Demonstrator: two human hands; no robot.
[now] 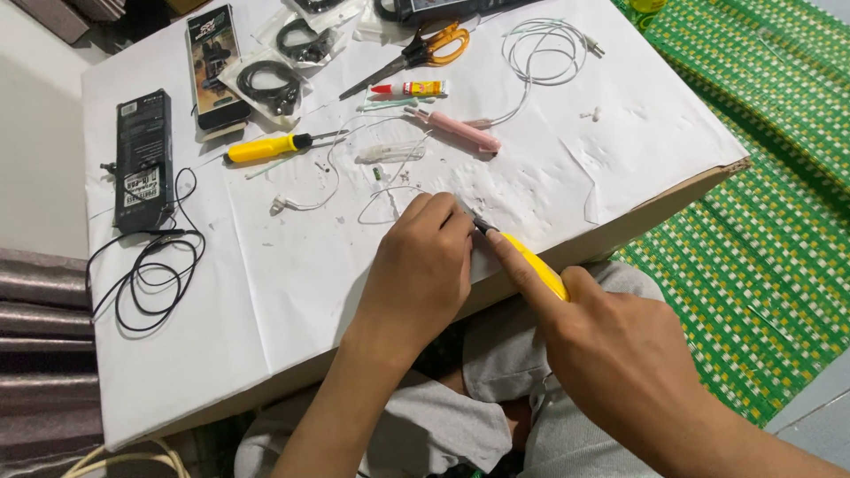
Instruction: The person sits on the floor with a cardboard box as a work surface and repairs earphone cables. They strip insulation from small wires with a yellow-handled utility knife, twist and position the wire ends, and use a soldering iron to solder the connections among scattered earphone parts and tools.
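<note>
Yellow-handled cutter in right hand, blade tip meeting left hand

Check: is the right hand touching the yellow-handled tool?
Touching. The head view shows the right hand wrapped around the yellow-handled tool, index finger lying along its handle.

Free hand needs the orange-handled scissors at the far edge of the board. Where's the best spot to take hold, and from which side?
Take the scissors by the orange loops at their right end, coming from the right. The blades lie nearly closed, tips pointing down-left toward the small glue tube, so that end is sharp and crowded. The loops look clear of the white cable beside them.
</note>
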